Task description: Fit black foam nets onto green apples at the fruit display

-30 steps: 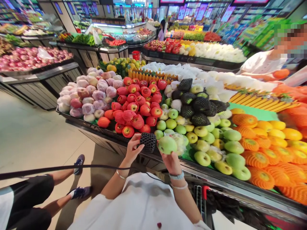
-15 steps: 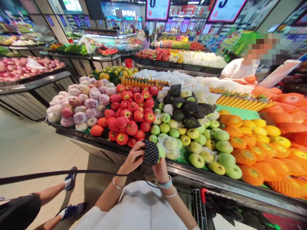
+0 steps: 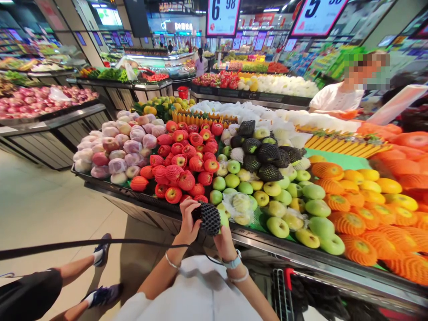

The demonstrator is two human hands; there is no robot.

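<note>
Above the front edge of the fruit stand, I hold a green apple [image 3: 224, 218] partly covered by a black foam net [image 3: 210, 219]. My left hand [image 3: 189, 219] is closed on the net's left end. The bare right side of the apple rests in the fingers of my right hand [image 3: 224, 242], which bend around it from below. Just beyond lie loose green apples [image 3: 232, 180] and a plastic-wrapped pale fruit [image 3: 241, 203]. Red apples in red nets [image 3: 180, 162] are piled to the left of them. More fruit in black nets [image 3: 270, 151] sits on top of the green pile.
Orange-netted fruit [image 3: 361, 249] fills the right of the stand. A shopping cart [image 3: 282, 290] is below its edge at my right. A black strap [image 3: 100, 242] crosses in front of me. Another person's legs [image 3: 76, 269] are at lower left; a person in white [image 3: 337, 96] stands across the stand.
The view has shifted slightly, so the stand appears lower and further right. Both hands still hold the netted apple, which is now tilted a little differently.
</note>
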